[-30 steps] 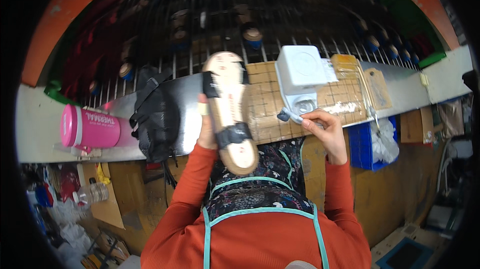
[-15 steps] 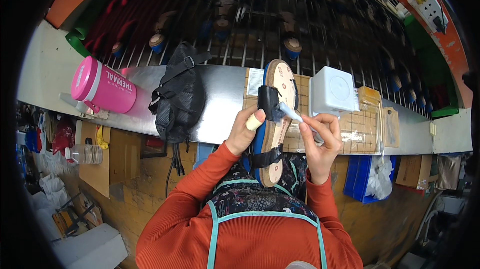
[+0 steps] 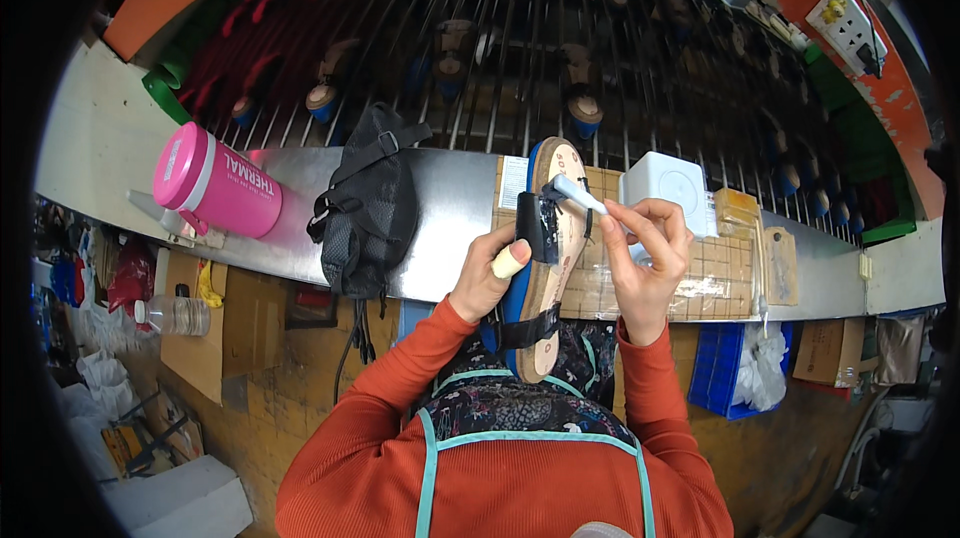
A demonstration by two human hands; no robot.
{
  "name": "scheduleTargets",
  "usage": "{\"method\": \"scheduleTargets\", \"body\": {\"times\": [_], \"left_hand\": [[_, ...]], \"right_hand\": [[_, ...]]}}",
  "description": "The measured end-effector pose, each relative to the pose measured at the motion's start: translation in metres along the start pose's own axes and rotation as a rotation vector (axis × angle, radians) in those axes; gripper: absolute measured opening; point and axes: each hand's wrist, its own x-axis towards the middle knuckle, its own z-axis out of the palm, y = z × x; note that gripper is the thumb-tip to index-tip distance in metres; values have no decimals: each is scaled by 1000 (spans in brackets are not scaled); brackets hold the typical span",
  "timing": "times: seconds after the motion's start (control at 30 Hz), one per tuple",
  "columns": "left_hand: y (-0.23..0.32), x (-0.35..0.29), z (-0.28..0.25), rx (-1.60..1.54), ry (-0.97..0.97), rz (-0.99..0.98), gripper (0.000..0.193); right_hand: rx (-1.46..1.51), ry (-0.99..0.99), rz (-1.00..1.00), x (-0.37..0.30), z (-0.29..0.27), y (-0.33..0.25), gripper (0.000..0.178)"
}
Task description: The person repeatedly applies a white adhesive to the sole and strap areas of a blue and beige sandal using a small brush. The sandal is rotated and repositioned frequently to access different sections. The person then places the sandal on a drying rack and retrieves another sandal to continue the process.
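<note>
My left hand point(image 3: 487, 278) is closed around the left edge of a sandal point(image 3: 545, 356), held upright above my lap. It has a cream insole, a cork-coloured edge and a blue sole side. A pale yellow cover point(image 3: 508, 262) wraps the left thumb, which presses beside the wide black strap point(image 3: 540, 228). This strap's loose end lies across the upper sandal; a second black strap point(image 3: 530, 328) crosses lower down. Between the fingertips of my right hand point(image 3: 648, 256) is a small white brush point(image 3: 581, 196), its dark, wet-looking head touching the wide strap's upper end.
A white plastic container point(image 3: 668, 188) stands on a grid-lined cardboard sheet point(image 3: 690, 278) behind my right hand. On the metal bench at left are a black bag point(image 3: 370, 208) and a pink jug point(image 3: 225, 183). Beyond runs a rod conveyor point(image 3: 480, 68) carrying shoes. A blue crate point(image 3: 715, 368) sits below right.
The brush has moved along the wide strap from its lower part to its upper end, and my right hand has shifted with it. My left hand keeps its hold on the sandal.
</note>
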Motion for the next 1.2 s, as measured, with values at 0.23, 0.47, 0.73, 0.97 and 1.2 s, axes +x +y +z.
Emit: {"method": "scheduleTargets", "body": {"times": [0.23,0.47,0.73,0.97,1.2], "left_hand": [[1,7,-5,-49,-24,32,68],[19,16,0,-153,-71,-63,78],[32,23,12,-342,-91,-164,74],[28,19,15,-480,89,-136,71],[23,8,12,-374,120,-133,70]], "right_hand": [[56,-88,-60,2,-11,5,18],[-1,-94,-127,0,-21,5,19],[136,-3,-12,0,-24,12,18],[174,-106,135,-37,-19,-6,16],[96,-45,104,-34,-9,-11,19]]}}
